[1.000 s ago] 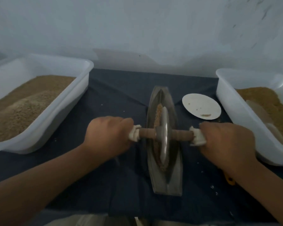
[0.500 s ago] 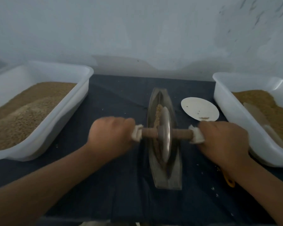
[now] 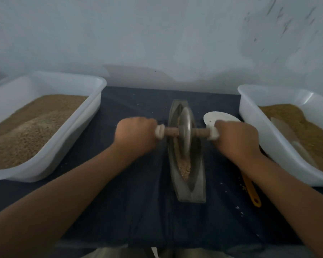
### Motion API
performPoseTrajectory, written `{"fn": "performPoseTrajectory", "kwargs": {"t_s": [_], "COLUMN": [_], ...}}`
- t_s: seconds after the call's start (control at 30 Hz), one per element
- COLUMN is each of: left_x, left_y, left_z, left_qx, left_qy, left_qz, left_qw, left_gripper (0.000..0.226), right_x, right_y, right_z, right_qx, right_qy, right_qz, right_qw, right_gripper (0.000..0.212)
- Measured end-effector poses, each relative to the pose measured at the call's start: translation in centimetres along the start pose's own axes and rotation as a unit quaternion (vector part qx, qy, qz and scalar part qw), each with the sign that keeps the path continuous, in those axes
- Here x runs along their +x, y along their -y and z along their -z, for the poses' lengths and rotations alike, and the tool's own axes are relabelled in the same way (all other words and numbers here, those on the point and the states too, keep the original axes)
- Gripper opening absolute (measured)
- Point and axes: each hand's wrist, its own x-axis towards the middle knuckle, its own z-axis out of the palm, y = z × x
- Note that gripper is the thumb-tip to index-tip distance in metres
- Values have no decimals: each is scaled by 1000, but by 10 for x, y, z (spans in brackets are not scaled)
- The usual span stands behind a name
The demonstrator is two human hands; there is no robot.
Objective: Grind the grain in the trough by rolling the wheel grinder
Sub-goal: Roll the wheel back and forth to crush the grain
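I have both hands on the wheel grinder point(image 3: 185, 135), a dull metal disc on a brown wooden axle, and I read this as mid-stroke in the grinding step. The left hand point(image 3: 136, 135) is curled into a fist round the left end of the axle, where a white cloth wrap point(image 3: 159, 131) pokes out past the knuckles. The right hand point(image 3: 237, 140) is wrapped the same way round the right end. The disc stands upright in the groove of the grey boat-shaped trough point(image 3: 198, 189), towards its far half. The pale crushed grain point(image 3: 184, 169) lies bared in the near half of the groove. The trough sits lengthwise on a dark blue cloth point(image 3: 138, 202), between two white plastic tubs point(image 3: 78, 138) of brown grain. A white round plate point(image 3: 220, 116) lies just beyond my right hand, and a yellow-handled tool point(image 3: 252, 192) lies under my right forearm.

The frame is blurred round the hands, so I cannot tell how fine the grain is yet. My next move, as I judge it, is to draw the axle back towards me over the bared grain. That needs level, even pressure from both fists so the disc stays in the groove.
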Motion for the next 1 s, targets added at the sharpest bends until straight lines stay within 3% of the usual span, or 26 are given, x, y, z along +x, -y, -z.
{"fn": "performPoseTrajectory", "kwargs": {"t_s": [0.1,0.17,0.4,0.53,0.73,0.83,0.93,1.0], "left_x": [-64,-77,41,32,-65,-38,18,47], "left_y": [8,11,1,-2,10,7,4,3], "left_z": [3,-1,-4,4,18,12,-1,-5], "left_qx": [-75,-103,-1,5,-49,-39,10,3], "left_qy": [-129,-156,-16,37,-68,-37,0,13], "left_qz": [-85,-101,7,10,-141,-114,-30,2], "left_qw": [985,977,1000,999,986,992,1000,1000], "left_gripper": [40,42,39,37,34,39,36,38], "right_x": [-68,-83,31,19,-82,-62,1,35], "right_y": [-4,-9,3,2,-5,1,4,4], "right_z": [17,16,-13,-5,17,9,-6,-10], "right_qx": [42,61,8,31,55,28,-17,-3], "right_qy": [-58,-74,-23,2,-27,-26,-45,-1], "right_qz": [55,80,-30,-21,29,14,-16,-45], "right_qw": [996,992,999,999,998,999,999,999], "right_gripper": [33,31,43,35,29,33,41,41]}}
